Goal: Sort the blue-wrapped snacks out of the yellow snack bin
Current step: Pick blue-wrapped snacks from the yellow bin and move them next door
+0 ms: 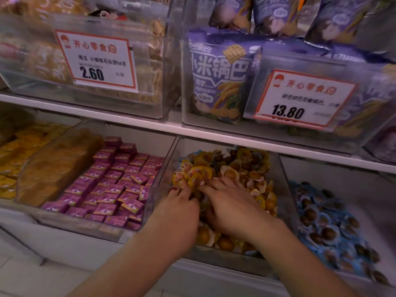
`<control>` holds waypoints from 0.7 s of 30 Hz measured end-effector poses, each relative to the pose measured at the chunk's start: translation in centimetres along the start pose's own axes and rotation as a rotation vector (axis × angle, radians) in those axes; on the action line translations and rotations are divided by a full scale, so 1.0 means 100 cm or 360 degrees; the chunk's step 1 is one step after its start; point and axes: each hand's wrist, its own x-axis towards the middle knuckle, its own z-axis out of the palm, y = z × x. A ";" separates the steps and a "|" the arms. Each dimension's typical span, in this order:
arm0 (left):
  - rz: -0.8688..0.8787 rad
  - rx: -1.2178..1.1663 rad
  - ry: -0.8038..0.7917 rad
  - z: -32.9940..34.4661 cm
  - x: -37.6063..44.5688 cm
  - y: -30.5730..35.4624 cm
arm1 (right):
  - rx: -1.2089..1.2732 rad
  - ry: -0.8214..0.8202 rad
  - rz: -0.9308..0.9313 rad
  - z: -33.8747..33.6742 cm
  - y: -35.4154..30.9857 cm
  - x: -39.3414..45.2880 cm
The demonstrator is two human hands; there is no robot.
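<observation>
The clear bin [285,189] on the lower shelf is heaped with yellow-wrapped round snacks [246,166]. A few blue-wrapped snacks [192,154] peek out at its back left corner. Both of my hands are down in the pile. My left hand [182,209] rests at the bin's left side with fingers curled into the yellow snacks, and a clump of them lies over its fingertips. My right hand [231,202] lies palm down beside it, fingers spread over the snacks. Whether either hand grips a snack is hidden.
To the right, a bin of blue-wrapped snacks [330,228]. To the left, a bin of purple square packets [115,181] and farther left yellow packets [12,155]. A white shelf edge [214,133] runs just above the bins, with bagged snacks and price tags above.
</observation>
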 end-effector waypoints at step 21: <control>-0.0382 -0.2049 0.0822 -0.017 -0.003 -0.009 | 0.0335 0.0391 -0.0073 0.004 -0.010 0.007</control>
